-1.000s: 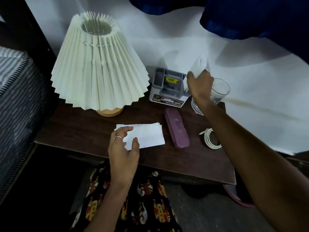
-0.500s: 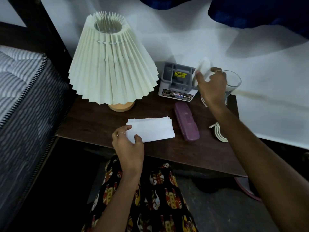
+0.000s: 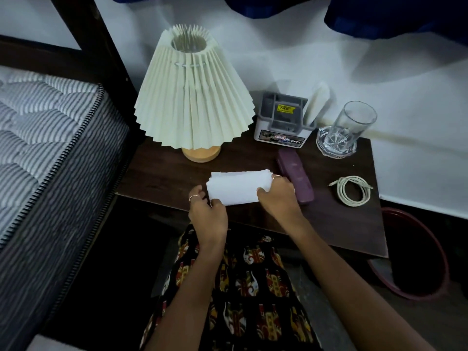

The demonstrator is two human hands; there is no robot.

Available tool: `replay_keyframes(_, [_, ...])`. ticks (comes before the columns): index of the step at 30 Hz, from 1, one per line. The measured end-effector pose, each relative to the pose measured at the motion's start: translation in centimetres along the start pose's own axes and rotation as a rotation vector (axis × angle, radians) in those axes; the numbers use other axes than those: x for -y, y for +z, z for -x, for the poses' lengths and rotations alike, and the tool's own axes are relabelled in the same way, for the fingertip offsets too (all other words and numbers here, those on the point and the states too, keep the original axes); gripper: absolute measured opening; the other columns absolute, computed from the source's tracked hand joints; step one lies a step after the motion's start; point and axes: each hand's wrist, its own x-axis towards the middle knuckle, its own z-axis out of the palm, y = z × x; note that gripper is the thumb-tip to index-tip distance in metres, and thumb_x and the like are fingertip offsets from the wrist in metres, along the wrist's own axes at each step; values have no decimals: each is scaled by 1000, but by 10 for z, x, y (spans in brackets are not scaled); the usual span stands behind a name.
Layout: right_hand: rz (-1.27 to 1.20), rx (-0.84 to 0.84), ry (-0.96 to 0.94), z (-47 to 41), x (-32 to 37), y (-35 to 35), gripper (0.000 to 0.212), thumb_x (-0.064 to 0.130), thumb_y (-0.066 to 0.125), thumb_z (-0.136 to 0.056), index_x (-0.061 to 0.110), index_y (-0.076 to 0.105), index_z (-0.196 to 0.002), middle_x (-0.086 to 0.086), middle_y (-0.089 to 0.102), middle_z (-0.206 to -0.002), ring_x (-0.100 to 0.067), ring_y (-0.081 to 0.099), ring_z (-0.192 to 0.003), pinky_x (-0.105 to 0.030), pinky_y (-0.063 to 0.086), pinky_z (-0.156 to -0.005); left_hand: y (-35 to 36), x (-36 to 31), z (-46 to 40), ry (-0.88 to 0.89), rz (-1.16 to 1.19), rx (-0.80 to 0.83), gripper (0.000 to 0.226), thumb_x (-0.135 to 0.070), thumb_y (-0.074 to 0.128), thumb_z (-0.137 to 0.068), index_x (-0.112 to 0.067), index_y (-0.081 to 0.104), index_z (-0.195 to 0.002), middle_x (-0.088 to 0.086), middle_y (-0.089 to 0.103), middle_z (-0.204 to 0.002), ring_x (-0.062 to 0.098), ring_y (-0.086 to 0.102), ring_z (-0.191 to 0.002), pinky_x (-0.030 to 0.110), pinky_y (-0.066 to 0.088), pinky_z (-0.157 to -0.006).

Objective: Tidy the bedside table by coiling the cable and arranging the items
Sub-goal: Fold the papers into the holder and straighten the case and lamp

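Observation:
A stack of white papers point(image 3: 236, 187) lies near the front edge of the dark wooden bedside table point(image 3: 162, 173). My left hand point(image 3: 206, 214) grips its left end and my right hand point(image 3: 278, 196) grips its right end. A coiled white cable point(image 3: 353, 190) rests on the table's right side, apart from both hands. A purple case point(image 3: 295, 176) lies just right of the papers, partly behind my right hand. At the back stand a grey organiser point(image 3: 282, 120) with white folded paper point(image 3: 317, 101) in its right slot, and a clear glass point(image 3: 350, 125) on a glass coaster.
A pleated cream lamp point(image 3: 193, 97) on a wooden base stands at the table's back left. A striped mattress point(image 3: 43, 138) borders the left side. A red basin point(image 3: 417, 254) sits on the floor to the right. A white wall is behind.
My right hand left the white paper in the organiser and came down to the right end of the paper stack. My left hand stayed on the stack. The camera view shifted.

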Motion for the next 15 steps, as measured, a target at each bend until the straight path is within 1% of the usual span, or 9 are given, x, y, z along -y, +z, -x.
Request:
replay_keyframes(4, [59,-23,71,-6,8,4,41,12,54,-86,-4,47,-123,-21,41,-130,-40,45,-119,-38,40,-98,-1,1,-3,-22,30,16,49,-2,47,-91,-9,37,-139,9,56,-131,19,54,-119,25,44,-90])
replay_keyframes(7, [68,-7,149,-10,14,8,43,12,55,-85,-1,45,-124,-19,39,-131,-40,45,-120,-45,40,-99,-1,1,-5,-32,44,24,49,-2,47,-90,-9,38,-138,8,56,-130,20,55,-118,28,47,-92])
replay_keyframes(10, [120,20,250,-12,18,11,50,15,57,-84,6,39,-130,-16,41,-135,-38,40,-127,-49,34,-103,-1,2,-7,-35,46,31,48,-3,48,-90,-10,39,-136,7,57,-129,18,57,-112,23,47,-82])
replay_keyframes(12, [137,33,287,-14,19,12,56,14,57,-83,8,34,-134,-15,43,-138,-36,37,-130,-49,29,-105,-1,3,-9,-42,42,32,47,-4,49,-89,-10,40,-135,6,58,-128,16,57,-106,19,45,-74])
replay_keyframes(13, [129,36,300,-16,18,12,57,14,58,-83,8,33,-134,-14,45,-138,-35,36,-131,-49,28,-105,-1,3,-10,-46,42,30,47,-4,51,-89,-10,41,-134,7,58,-127,17,58,-106,19,44,-72])
replay_keyframes(15, [79,37,321,-18,16,14,57,13,60,-82,7,34,-133,-13,48,-136,-35,37,-130,-47,30,-105,-1,4,-11,-53,34,21,47,-6,54,-88,-10,42,-133,8,59,-126,21,59,-109,22,45,-76])
